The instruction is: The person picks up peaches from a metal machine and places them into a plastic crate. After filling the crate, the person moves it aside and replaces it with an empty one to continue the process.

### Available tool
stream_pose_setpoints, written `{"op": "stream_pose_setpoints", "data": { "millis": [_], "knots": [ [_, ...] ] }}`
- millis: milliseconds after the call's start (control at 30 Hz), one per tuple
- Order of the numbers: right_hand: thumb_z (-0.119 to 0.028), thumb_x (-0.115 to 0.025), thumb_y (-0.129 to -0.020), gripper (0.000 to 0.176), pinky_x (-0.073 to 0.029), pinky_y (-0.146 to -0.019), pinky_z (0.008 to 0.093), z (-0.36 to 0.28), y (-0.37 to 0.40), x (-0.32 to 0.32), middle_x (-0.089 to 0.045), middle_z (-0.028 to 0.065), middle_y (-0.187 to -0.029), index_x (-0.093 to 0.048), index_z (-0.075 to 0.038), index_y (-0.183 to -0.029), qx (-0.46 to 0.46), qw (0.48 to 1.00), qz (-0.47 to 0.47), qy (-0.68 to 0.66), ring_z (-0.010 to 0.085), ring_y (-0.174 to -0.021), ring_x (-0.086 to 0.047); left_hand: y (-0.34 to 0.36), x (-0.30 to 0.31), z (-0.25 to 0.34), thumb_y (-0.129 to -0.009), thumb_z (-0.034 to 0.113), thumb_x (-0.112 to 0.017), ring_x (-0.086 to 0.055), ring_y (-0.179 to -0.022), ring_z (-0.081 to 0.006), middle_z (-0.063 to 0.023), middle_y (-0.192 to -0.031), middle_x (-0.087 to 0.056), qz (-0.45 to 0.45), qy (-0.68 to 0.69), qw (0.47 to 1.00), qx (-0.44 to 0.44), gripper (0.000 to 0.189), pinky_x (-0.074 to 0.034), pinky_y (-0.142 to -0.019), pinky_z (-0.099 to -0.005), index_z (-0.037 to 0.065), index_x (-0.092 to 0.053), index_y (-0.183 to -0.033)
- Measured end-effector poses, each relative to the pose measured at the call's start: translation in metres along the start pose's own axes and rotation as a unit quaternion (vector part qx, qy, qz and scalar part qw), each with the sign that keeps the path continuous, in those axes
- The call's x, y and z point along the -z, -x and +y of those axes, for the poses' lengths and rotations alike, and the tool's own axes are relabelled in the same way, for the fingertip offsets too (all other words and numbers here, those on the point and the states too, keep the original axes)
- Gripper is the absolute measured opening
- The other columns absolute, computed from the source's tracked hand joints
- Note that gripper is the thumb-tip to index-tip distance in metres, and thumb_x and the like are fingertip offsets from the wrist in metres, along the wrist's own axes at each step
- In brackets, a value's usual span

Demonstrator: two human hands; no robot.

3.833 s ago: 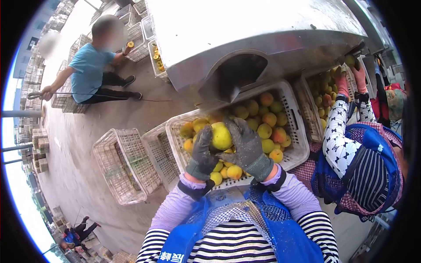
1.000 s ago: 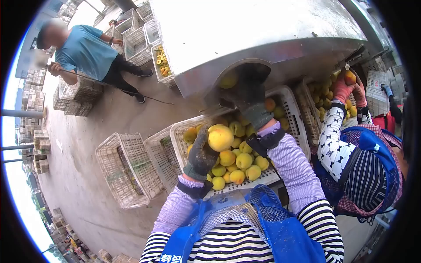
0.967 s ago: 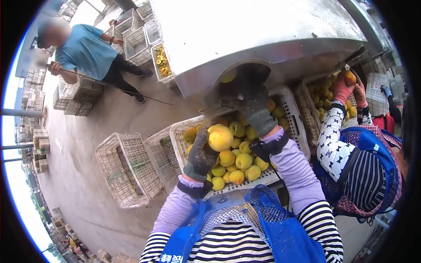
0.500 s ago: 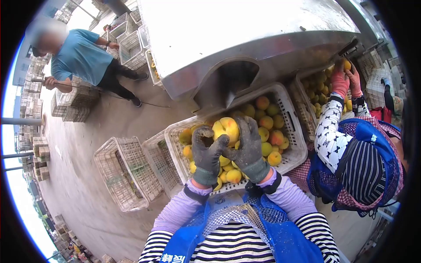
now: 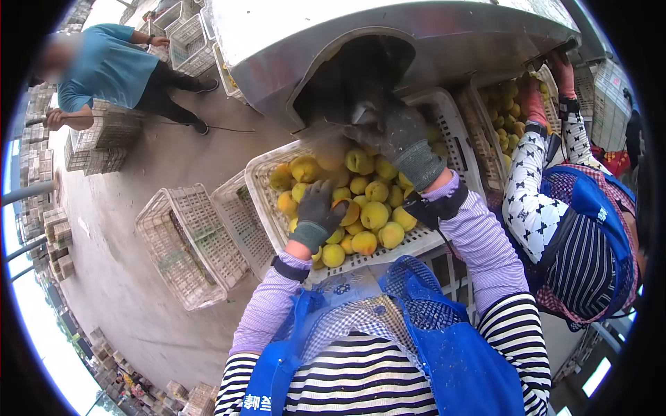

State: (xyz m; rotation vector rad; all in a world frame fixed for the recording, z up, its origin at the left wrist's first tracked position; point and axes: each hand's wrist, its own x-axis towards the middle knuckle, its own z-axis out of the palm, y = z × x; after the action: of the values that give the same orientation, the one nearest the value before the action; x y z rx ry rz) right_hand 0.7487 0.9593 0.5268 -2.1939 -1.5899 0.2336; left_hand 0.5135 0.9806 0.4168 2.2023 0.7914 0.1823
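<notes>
My left hand [image 5: 320,210], in a dark grey knitted glove, rests on the yellow-orange peaches [image 5: 374,215] in a white plastic crate [image 5: 259,208]. Its thumb stands apart from the fingers and touches one peach at its right. My right hand [image 5: 402,135], gloved alike, reaches over the far side of the crate, just below the dark opening [image 5: 347,80] of a metal machine. Motion blurs its fingers, so whether they hold anything does not show. A blurred yellowish patch lies over the peaches between the two hands.
The metal housing [image 5: 485,35] overhangs the crate's far edge. At the right, a co-worker in pink gloves [image 5: 533,100] reaches over another crate of peaches [image 5: 479,128]. Empty crates [image 5: 191,243] stand on the floor at left. A person in a blue shirt [image 5: 111,66] stands farther back.
Both hands held a large peach together before; now they are apart. My left hand has moved down onto the peaches, my right up toward the opening. The view has shifted.
</notes>
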Motion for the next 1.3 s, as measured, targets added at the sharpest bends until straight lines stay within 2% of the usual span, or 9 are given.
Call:
{"op": "stream_pose_setpoints", "data": {
  "millis": [133,333,433,533,667,800,900,1200,1300],
  "knots": [
    [-0.049,-0.081,-0.072,0.075,-0.054,-0.081,0.0458,0.023,0.102,-0.058,-0.061,0.0154,-0.12,-0.055,-0.012,-0.132,0.036,0.913,-0.382,0.139,0.032,-0.104,-0.066,-0.008,-0.038,0.013,-0.077,0.036,-0.076,-0.054,-0.119,-0.036,-0.0147,-0.133,-0.053,-0.268,-0.27,0.924,-0.039,0.079,-0.044,-0.099,-0.0506,0.02,-0.042,-0.147],
    [-0.05,-0.081,-0.069,0.089,-0.054,-0.086,0.0451,0.044,0.149,-0.113,-0.058,0.0192,-0.126,-0.049,-0.008,-0.141,-0.031,0.91,-0.405,0.085,0.0327,-0.108,-0.063,-0.007,-0.051,-0.01,-0.076,0.043,-0.078,-0.06,-0.111,-0.0358,-0.0144,-0.13,-0.053,-0.273,-0.287,0.914,-0.09,0.082,-0.048,-0.093,-0.0492,0.02,-0.043,-0.146],
    [-0.051,-0.078,-0.073,0.087,-0.051,-0.095,0.0418,0.074,0.151,-0.1,-0.055,0.0204,-0.134,-0.048,-0.006,-0.142,-0.129,0.912,-0.323,-0.219,0.0371,-0.114,-0.061,-0.02,-0.046,-0.002,-0.074,0.039,-0.082,-0.062,-0.11,-0.0373,-0.0177,-0.129,-0.054,-0.262,-0.237,0.935,0.006,0.08,-0.052,-0.089,-0.0466,0.014,-0.045,-0.141],
    [-0.043,-0.074,-0.082,0.079,-0.045,-0.105,0.0363,0.046,0.145,-0.033,-0.049,0.0168,-0.143,-0.044,-0.005,-0.144,-0.217,0.82,-0.235,-0.475,0.0285,-0.125,-0.054,-0.018,-0.042,-0.014,-0.083,0.041,-0.077,-0.063,-0.111,-0.033,-0.0173,-0.127,-0.058,-0.044,0.034,0.997,0.06,0.074,-0.052,-0.093,-0.0444,0.005,-0.044,-0.139],
    [-0.032,-0.078,-0.082,0.084,-0.046,-0.105,0.0354,0.024,0.145,-0.012,-0.047,0.0153,-0.144,-0.036,-0.003,-0.148,-0.189,0.777,-0.161,-0.578,0.0207,-0.13,-0.049,-0.01,0.004,0.053,-0.093,0.037,-0.071,-0.058,-0.108,-0.0184,-0.0112,-0.122,-0.058,-0.017,0.517,0.824,0.229,0.062,-0.05,-0.094,-0.0324,0.0,-0.044,-0.135],
    [-0.032,-0.088,-0.071,0.097,-0.052,-0.096,0.0365,-0.005,0.14,-0.003,-0.057,0.0162,-0.129,-0.037,-0.002,-0.147,-0.192,0.826,-0.084,-0.523,0.0251,-0.116,-0.06,-0.01,0.013,0.062,-0.093,0.032,-0.071,-0.058,-0.11,-0.0195,-0.0129,-0.124,-0.057,0.022,0.523,0.831,0.189,0.06,-0.05,-0.094,-0.0328,0.001,-0.043,-0.136],
    [-0.036,-0.094,-0.062,0.097,-0.052,-0.097,0.0394,-0.016,0.131,0.005,-0.056,0.0181,-0.129,-0.047,-0.001,-0.139,-0.058,0.97,-0.003,-0.238,0.0309,-0.116,-0.061,-0.015,0.018,0.064,-0.093,0.031,-0.071,-0.058,-0.109,-0.0204,-0.0133,-0.124,-0.057,0.049,0.517,0.838,0.166,0.059,-0.05,-0.094,-0.033,0.001,-0.043,-0.136],
    [-0.056,-0.087,-0.062,0.081,-0.054,-0.079,0.0472,-0.042,0.027,0.005,-0.062,0.0162,-0.11,-0.061,-0.008,-0.123,-0.063,0.981,0.179,-0.04,0.0351,-0.095,-0.064,0.01,0.062,0.061,-0.095,0.056,-0.06,-0.061,-0.109,-0.0218,-0.0112,-0.123,-0.058,0.052,0.642,0.753,0.134,0.067,-0.055,-0.09,-0.0358,0.008,-0.046,-0.138],
    [-0.047,-0.086,-0.068,0.069,-0.056,-0.075,0.044,-0.037,-0.021,-0.01,-0.066,0.0145,-0.104,-0.063,-0.009,-0.12,-0.091,0.989,0.114,-0.013,0.0343,-0.091,-0.067,0.017,0.072,0.063,-0.095,0.05,-0.061,-0.06,-0.114,-0.0233,-0.0129,-0.13,-0.054,0.062,0.646,0.754,0.097,0.068,-0.056,-0.089,-0.0359,0.008,-0.041,-0.144]
  ]
}}
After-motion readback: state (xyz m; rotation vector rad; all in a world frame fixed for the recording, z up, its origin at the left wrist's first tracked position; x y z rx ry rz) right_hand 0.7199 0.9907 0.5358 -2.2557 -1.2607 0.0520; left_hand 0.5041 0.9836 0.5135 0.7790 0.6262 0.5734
